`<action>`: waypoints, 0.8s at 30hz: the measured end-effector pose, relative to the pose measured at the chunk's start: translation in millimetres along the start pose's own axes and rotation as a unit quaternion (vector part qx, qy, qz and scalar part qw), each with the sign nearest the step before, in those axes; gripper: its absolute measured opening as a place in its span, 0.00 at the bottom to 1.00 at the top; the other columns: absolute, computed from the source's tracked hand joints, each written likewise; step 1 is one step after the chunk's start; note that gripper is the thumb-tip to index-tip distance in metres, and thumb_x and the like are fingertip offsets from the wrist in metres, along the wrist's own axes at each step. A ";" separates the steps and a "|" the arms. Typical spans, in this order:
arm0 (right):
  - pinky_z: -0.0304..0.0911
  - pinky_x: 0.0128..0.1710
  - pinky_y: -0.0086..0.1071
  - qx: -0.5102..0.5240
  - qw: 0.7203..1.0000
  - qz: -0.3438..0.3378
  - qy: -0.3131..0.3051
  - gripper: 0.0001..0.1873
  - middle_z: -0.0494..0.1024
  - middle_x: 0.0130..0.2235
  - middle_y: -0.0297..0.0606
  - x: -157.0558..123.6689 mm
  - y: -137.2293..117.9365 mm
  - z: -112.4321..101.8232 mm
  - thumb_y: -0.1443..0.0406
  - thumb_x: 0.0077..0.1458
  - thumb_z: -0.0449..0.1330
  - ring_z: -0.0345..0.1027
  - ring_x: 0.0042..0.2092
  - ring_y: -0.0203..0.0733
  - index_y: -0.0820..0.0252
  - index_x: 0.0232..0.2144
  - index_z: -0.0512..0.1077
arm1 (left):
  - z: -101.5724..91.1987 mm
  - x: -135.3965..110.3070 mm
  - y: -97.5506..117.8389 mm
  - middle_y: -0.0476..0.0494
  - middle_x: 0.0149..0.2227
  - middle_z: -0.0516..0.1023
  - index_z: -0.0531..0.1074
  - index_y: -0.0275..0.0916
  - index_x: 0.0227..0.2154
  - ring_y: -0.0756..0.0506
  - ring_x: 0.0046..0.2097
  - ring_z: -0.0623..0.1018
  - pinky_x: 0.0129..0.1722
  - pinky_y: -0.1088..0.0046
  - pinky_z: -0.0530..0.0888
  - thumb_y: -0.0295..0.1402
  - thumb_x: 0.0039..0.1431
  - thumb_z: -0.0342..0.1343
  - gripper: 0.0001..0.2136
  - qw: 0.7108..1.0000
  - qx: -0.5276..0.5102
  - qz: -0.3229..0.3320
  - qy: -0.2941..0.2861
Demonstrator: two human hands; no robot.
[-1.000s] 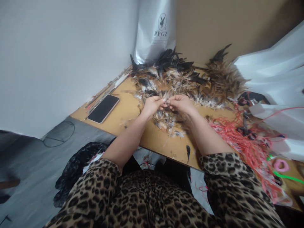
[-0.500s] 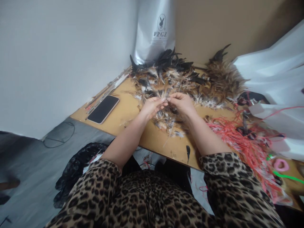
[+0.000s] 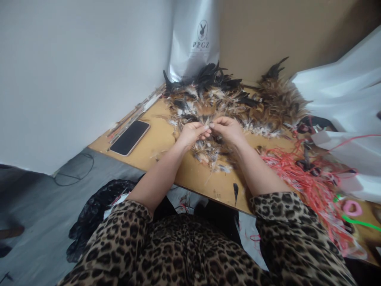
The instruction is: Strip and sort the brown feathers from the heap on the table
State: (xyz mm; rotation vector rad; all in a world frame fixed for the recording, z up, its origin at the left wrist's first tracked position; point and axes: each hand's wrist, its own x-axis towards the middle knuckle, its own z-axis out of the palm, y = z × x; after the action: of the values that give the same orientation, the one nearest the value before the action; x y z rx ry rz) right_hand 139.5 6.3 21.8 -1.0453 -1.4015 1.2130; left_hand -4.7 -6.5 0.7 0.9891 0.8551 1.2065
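Pinches feather tuft (image 3: 205,119) in left hand (image 3: 192,133); presses thumb and finger of right hand (image 3: 228,128) together at its base, above loose feathers (image 3: 212,154).

On my left, a plain white wall (image 3: 83,71) rises along one edge of my wooden table (image 3: 157,123), whose tan top spreads before me. Behind the table stands a flat brown wall (image 3: 268,28). Down to my left is a grey, faintly streaked floor (image 3: 44,214). The light is soft; shadow darkens the brown wall's upper right.
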 end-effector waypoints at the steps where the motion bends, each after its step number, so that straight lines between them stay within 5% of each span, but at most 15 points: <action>1: 0.58 0.24 0.27 -0.004 1.000 -0.004 -0.004 0.13 0.71 0.21 0.30 -0.2 -0.6 -0.6 0.58 0.34 0.67 0.61 0.23 0.31 0.60 0.22 0.71 | 0.4 -0.3 0.4 0.44 0.25 0.77 0.72 0.31 0.24 0.56 0.23 0.72 0.24 0.82 0.67 0.30 0.47 0.60 0.06 1.000 0.017 0.006 0.004; 9: 0.57 0.26 0.26 -0.021 0.999 -0.029 0.021 0.11 0.72 0.21 0.30 -0.6 -0.9 -0.8 0.60 0.35 0.68 0.61 0.24 0.30 0.60 0.19 0.72 | 2.2 -1.8 -0.7 0.39 0.32 0.78 0.73 0.31 0.28 0.52 0.27 0.76 0.22 0.81 0.67 0.32 0.48 0.58 0.08 0.998 0.060 0.028 -0.025; 14: 0.58 0.25 0.26 0.065 0.998 -0.002 0.019 0.13 0.70 0.20 0.28 2.8 9.2 1.9 0.60 0.32 0.69 0.61 0.23 0.30 0.60 0.19 0.70 | 1.3 -0.9 -3.0 0.41 0.29 0.78 0.73 0.31 0.26 0.55 0.25 0.74 0.22 0.82 0.67 0.34 0.48 0.59 0.09 0.998 0.058 0.020 -0.029; 19: 0.57 0.23 0.26 0.095 0.994 0.049 -0.018 0.15 0.69 0.19 0.29 6.7 13.2 -0.1 0.58 0.31 0.69 0.60 0.22 0.30 0.60 0.21 0.70 | 0.5 0.3 -1.6 0.43 0.26 0.77 0.72 0.31 0.24 0.56 0.22 0.72 0.21 0.82 0.65 0.33 0.48 0.59 0.08 0.997 0.073 0.019 0.002; 24: 0.54 0.22 0.27 -0.040 0.998 0.012 0.052 0.15 0.70 0.20 0.30 9.4 7.6 -16.9 0.58 0.33 0.66 0.57 0.20 0.29 0.62 0.24 0.74 | -5.8 4.3 4.3 0.44 0.30 0.78 0.72 0.32 0.27 0.58 0.24 0.73 0.21 0.85 0.64 0.32 0.49 0.59 0.07 0.996 -0.028 0.018 0.078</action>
State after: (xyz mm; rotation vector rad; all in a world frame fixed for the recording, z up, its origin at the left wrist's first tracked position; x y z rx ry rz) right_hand 154.7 19.2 16.1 -1.1663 -1.3702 1.1109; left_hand -10.8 -1.1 2.6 0.8768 0.9241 1.3455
